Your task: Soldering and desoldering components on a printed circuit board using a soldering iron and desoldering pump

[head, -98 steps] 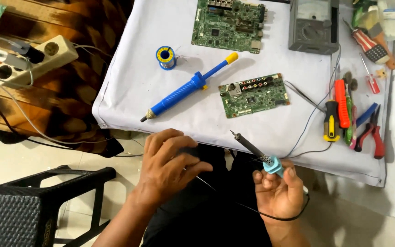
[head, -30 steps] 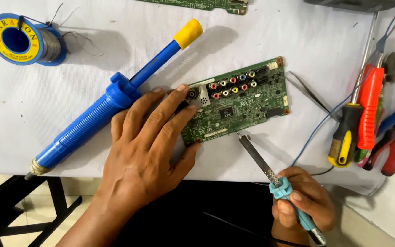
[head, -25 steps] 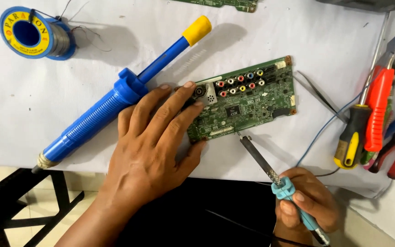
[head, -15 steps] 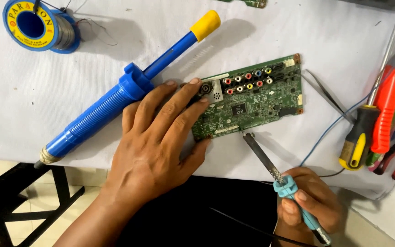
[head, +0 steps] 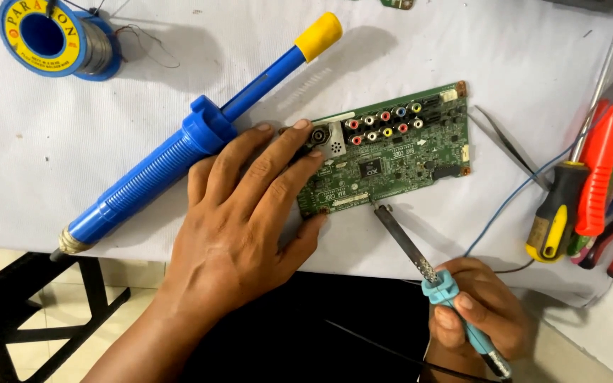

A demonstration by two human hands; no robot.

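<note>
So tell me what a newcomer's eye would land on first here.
The green circuit board at the centre of the white-covered table, with the left hand spread flat over its left end. Just below it, the right hand grips a soldering iron whose tip meets the board's near edge. The big blue desoldering pump with its yellow knob slants across the left, below a solder spool in the top-left corner.
</note>
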